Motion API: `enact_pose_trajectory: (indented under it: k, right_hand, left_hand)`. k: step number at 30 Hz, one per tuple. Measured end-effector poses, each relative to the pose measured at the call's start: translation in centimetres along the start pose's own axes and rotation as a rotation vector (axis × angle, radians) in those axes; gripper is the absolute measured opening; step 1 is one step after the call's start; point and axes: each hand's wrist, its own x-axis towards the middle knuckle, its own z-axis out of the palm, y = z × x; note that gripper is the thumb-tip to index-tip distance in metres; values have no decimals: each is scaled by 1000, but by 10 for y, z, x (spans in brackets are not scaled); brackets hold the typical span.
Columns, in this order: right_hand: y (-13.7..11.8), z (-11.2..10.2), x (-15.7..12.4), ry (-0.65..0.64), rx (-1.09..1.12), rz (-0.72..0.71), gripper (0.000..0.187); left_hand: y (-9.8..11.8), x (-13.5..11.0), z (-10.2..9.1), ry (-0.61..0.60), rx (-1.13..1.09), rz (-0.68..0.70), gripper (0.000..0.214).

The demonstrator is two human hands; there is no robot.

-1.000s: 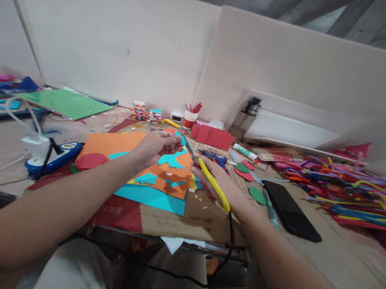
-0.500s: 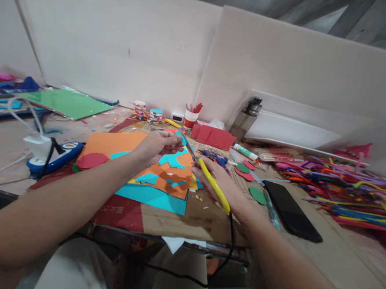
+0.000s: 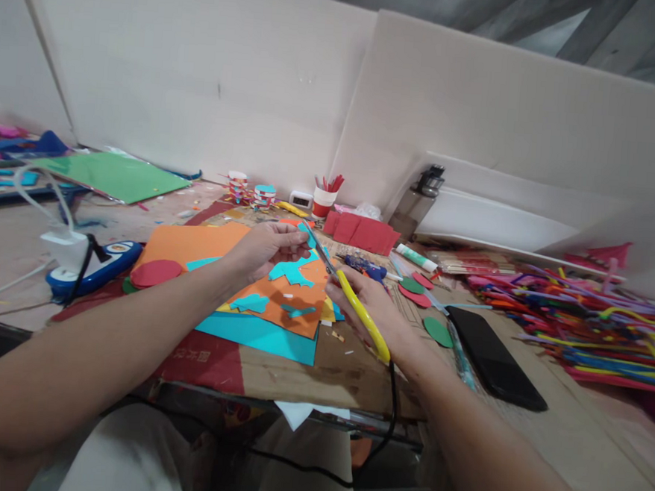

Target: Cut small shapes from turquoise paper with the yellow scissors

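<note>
My right hand [image 3: 376, 312] is closed on yellow-handled scissors [image 3: 356, 311], whose blades reach up and left to a small turquoise paper piece [image 3: 307, 235]. My left hand [image 3: 265, 247] pinches that piece above the table. Below both hands lies an orange sheet [image 3: 287, 295] strewn with turquoise scraps, resting on a larger turquoise sheet [image 3: 257, 335].
A red paper circle [image 3: 156, 273] and a blue device [image 3: 93, 270] lie left. Green and red paper circles [image 3: 417, 291], a glue stick [image 3: 415, 257], a black phone [image 3: 493, 356] and a heap of pipe cleaners [image 3: 585, 323] lie right. A green sheet [image 3: 111, 176] lies far left.
</note>
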Motion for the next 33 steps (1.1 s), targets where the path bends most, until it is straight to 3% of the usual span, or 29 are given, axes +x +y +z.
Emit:
enact_pose_trajectory:
  k: [7, 27, 33]
  right_hand:
    - [4, 1, -1, 5, -41, -19, 23]
    - [-2, 3, -3, 9, 11, 37, 30]
    - [2, 14, -2, 53, 22, 66, 33]
  left_hand:
    - [0, 0, 2, -20, 13, -2, 21]
    - [-3, 0, 1, -64, -10, -17, 23]
    - [-3, 1, 1, -81, -10, -35, 23]
